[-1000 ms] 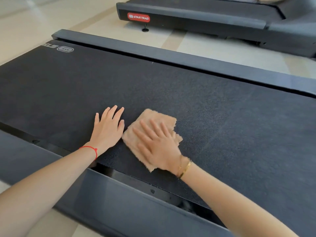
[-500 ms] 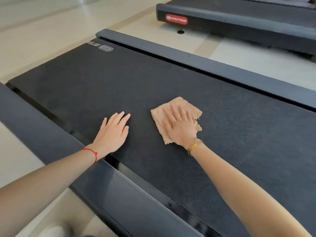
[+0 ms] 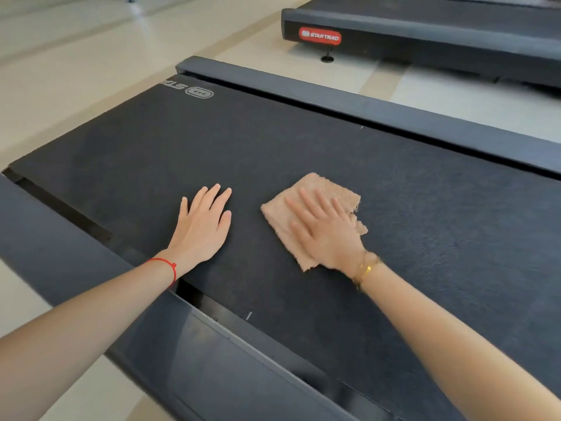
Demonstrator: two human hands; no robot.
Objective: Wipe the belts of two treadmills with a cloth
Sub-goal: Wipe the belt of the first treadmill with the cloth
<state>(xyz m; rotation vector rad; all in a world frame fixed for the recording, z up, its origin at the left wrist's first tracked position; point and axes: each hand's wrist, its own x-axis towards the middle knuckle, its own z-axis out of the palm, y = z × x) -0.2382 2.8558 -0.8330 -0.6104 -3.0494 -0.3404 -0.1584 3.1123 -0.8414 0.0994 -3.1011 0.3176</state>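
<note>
**Flat palm on cloth, mid-belt**

Right hand [image 3: 329,235], fingers straight and spread, pressing the tan cloth [image 3: 315,217] flat on the dark belt [image 3: 425,238] at frame centre. Left hand [image 3: 203,229] just beside it, apart, splayed flat and relaxed on bare belt. Grey side rail [image 3: 364,104] beyond, near rail [image 3: 69,253] lower left. Second treadmill [image 3: 425,34], red-badged, upper right on pale glossy floor [image 3: 91,56].

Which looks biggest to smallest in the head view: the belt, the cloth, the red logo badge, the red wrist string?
1. Belt
2. Cloth
3. Red badge, though it sits farther from the camera, so its true size is unsure
4. Red string
</note>
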